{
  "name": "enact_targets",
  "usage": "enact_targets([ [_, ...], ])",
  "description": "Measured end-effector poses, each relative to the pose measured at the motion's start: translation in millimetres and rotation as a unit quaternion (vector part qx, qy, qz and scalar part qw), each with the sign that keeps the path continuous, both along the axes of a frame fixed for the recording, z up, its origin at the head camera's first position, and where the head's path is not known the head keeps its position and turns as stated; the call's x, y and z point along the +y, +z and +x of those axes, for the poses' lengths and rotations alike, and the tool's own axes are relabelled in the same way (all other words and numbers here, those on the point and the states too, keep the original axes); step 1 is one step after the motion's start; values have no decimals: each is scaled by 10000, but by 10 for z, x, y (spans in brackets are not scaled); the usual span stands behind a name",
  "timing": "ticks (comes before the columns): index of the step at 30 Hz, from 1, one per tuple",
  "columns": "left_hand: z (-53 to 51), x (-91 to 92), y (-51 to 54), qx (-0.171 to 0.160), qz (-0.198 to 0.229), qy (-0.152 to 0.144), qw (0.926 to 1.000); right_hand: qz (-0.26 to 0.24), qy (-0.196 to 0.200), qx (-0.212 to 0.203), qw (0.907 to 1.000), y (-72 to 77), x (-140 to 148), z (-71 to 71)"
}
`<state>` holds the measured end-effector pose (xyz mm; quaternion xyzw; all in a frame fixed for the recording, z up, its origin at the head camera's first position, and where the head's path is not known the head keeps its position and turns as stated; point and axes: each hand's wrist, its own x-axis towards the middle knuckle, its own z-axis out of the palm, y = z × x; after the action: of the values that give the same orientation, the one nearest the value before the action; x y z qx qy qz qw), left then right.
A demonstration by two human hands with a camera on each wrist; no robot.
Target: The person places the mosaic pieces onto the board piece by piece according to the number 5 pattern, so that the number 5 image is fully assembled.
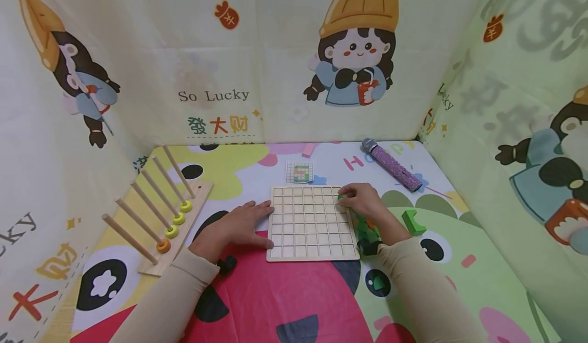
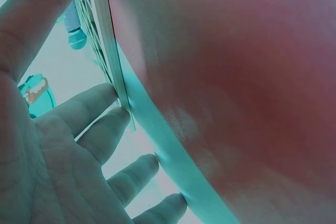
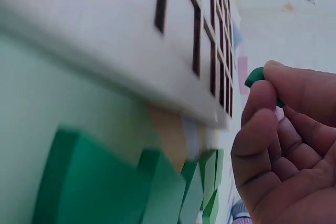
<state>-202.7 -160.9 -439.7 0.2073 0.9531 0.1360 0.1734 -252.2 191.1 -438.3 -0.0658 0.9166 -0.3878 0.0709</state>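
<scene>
A pale wooden grid board [image 1: 312, 225] lies flat in the middle of the table. My left hand [image 1: 239, 228] rests at its left side, the spread, fairly straight fingers [image 2: 100, 103] touching the edge. Over the board's far right corner, my right hand [image 1: 365, 202] pinches a small green block [image 3: 255, 76] between thumb and finger. Its full shape is hidden by the fingertips. Beside the board, partly under the right wrist, lie several green blocks [image 3: 94, 182]. A separate bracket-shaped green block [image 1: 414, 222] sits to the right of that wrist.
Behind the board lies a small card [image 1: 299, 172] with a coloured grid pattern. A purple glittery microphone [image 1: 396, 168] is at the back right. On the left stands a wooden peg rack [image 1: 199, 192] with yellow and orange rings. Printed cloth walls [image 1: 285, 67] enclose the table.
</scene>
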Motion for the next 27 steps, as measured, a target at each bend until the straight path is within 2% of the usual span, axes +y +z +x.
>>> enact_targets([
  [7,-9,-13,5,-13,-24,9,10000,-225,329,-90,9992,48,-165,-10],
  [14,-16,-10,13,-48,9,3,10000,-742,339,-403,9959,44,-351,-38],
  [19,-22,-17,19,-71,12,30,10000,-672,337,-312,9967,33,-503,-70],
  [27,-34,-19,37,-124,72,56,9999,-704,329,-447,9960,46,-702,-133],
])
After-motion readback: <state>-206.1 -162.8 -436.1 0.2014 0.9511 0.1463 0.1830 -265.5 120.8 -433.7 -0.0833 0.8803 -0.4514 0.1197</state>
